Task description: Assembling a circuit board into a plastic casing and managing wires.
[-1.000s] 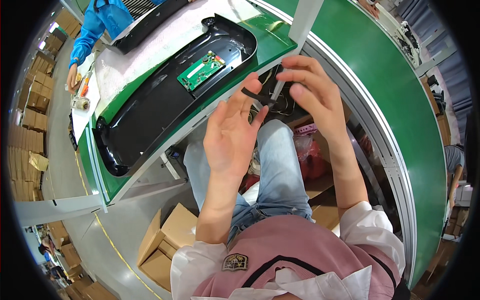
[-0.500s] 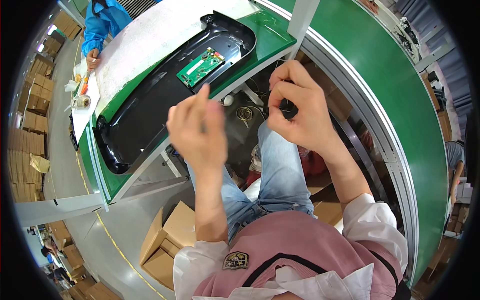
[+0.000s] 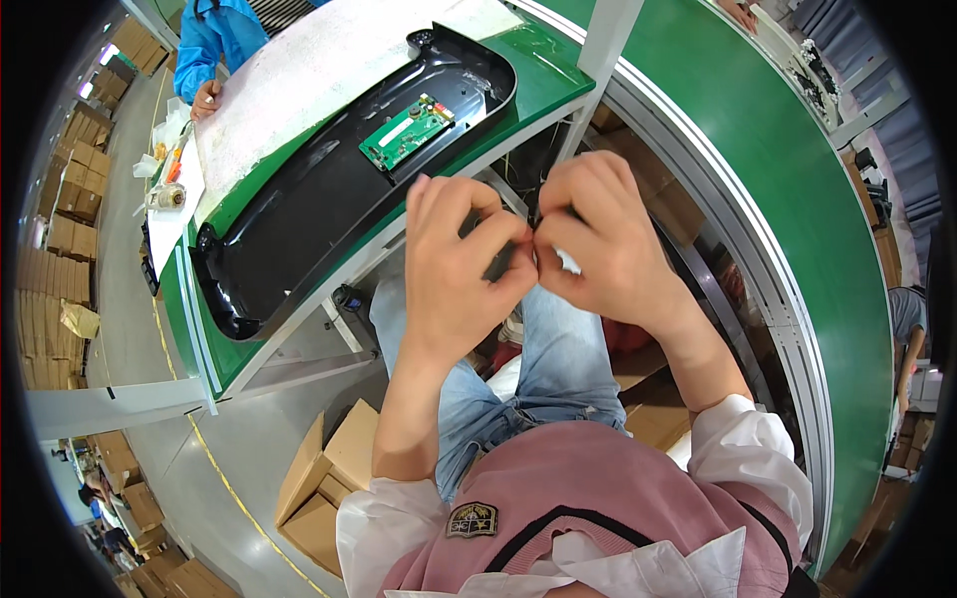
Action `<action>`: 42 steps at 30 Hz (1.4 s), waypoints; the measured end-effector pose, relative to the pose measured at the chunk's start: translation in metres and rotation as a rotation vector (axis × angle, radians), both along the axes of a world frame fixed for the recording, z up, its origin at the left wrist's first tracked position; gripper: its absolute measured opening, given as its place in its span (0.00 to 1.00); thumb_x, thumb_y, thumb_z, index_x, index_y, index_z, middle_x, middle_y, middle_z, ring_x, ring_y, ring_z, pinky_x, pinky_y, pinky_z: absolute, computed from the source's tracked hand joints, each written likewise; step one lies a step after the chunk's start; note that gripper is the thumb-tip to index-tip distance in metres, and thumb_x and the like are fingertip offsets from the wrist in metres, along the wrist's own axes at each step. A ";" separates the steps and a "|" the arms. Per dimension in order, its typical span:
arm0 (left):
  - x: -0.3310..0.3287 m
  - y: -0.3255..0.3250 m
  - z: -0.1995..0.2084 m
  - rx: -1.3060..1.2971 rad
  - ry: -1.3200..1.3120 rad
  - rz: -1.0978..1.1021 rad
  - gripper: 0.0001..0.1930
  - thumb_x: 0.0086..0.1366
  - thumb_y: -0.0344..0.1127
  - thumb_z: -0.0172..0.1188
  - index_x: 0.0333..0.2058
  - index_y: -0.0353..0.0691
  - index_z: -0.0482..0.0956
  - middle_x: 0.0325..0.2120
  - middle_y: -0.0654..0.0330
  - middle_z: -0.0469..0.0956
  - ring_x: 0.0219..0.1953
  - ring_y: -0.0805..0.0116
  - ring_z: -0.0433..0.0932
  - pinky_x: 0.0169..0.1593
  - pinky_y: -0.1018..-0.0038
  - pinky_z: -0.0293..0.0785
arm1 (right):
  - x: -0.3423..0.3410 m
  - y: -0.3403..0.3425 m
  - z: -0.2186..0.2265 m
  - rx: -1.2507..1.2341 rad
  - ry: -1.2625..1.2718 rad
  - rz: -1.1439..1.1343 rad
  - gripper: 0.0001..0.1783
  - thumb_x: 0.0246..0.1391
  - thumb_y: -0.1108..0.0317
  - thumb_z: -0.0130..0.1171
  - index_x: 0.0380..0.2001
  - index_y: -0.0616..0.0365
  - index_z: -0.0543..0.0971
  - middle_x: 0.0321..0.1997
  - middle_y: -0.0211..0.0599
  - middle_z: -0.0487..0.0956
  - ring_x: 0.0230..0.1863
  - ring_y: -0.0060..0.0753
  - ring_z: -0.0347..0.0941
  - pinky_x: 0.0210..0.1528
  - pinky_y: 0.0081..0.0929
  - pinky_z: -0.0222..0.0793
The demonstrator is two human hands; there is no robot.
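Above my lap, my left hand (image 3: 464, 264) and my right hand (image 3: 603, 239) meet at the fingertips, thumbs and forefingers pinched. Whatever sits between those fingertips is too small to make out; something thin and dark shows just above them. Beyond my hands, on the green bench, lies a long glossy black plastic housing (image 3: 309, 204), its hollow side up. A green circuit board (image 3: 407, 135) with a white strip and small red parts rests inside its right half. Neither hand touches the housing or the board.
A white sheet (image 3: 299, 105) covers the bench behind the housing. Across it is a person in a blue sleeve (image 3: 202, 55). A tape roll (image 3: 166, 196) stands at the bench's left end. An open cardboard box (image 3: 324, 508) is on the floor; a green conveyor (image 3: 797, 199) curves at right.
My left hand has moved right, to the right hand, and its fingers have closed into a pinch. The right hand stays pinched, slightly lower. The housing and board keep their places.
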State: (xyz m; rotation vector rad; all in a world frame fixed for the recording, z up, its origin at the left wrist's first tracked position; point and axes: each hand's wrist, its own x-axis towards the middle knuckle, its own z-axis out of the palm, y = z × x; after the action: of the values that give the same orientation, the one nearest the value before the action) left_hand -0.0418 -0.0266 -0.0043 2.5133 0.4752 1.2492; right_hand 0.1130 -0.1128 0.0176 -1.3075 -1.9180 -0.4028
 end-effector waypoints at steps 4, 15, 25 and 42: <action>-0.002 0.009 -0.013 -0.599 -0.064 -0.207 0.05 0.49 0.26 0.65 0.27 0.42 0.80 0.32 0.64 0.72 0.39 0.64 0.73 0.57 0.64 0.66 | -0.012 -0.020 0.001 0.060 -0.218 0.116 0.11 0.33 0.75 0.67 0.24 0.61 0.76 0.33 0.35 0.70 0.38 0.39 0.70 0.43 0.34 0.65; 0.002 -0.021 0.017 -1.398 -0.591 -0.511 0.31 0.60 0.20 0.59 0.61 0.36 0.61 0.32 0.60 0.77 0.39 0.71 0.77 0.50 0.73 0.71 | -0.018 -0.017 -0.013 -0.260 1.125 0.242 0.11 0.54 0.72 0.63 0.41 0.60 0.84 0.34 0.32 0.70 0.33 0.24 0.67 0.35 0.18 0.62; -0.014 -0.025 0.012 -1.096 -0.553 -0.377 0.29 0.57 0.17 0.58 0.59 0.34 0.63 0.30 0.61 0.76 0.35 0.74 0.75 0.47 0.77 0.72 | -0.009 -0.025 0.005 -0.019 0.061 -0.280 0.07 0.53 0.72 0.62 0.35 0.63 0.83 0.39 0.34 0.71 0.37 0.26 0.68 0.40 0.21 0.63; -0.008 -0.022 -0.008 -0.684 -0.254 -0.259 0.31 0.61 0.26 0.58 0.62 0.32 0.57 0.28 0.59 0.77 0.34 0.74 0.76 0.44 0.78 0.72 | -0.014 -0.024 0.003 -0.238 0.578 0.015 0.04 0.47 0.75 0.62 0.27 0.62 0.77 0.37 0.36 0.69 0.38 0.31 0.68 0.41 0.25 0.63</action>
State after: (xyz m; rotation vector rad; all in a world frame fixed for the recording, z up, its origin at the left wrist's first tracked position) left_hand -0.0502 -0.0481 -0.0126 1.7559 0.4084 1.0546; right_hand 0.0991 -0.1367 0.0201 -1.3723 -1.5091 0.2070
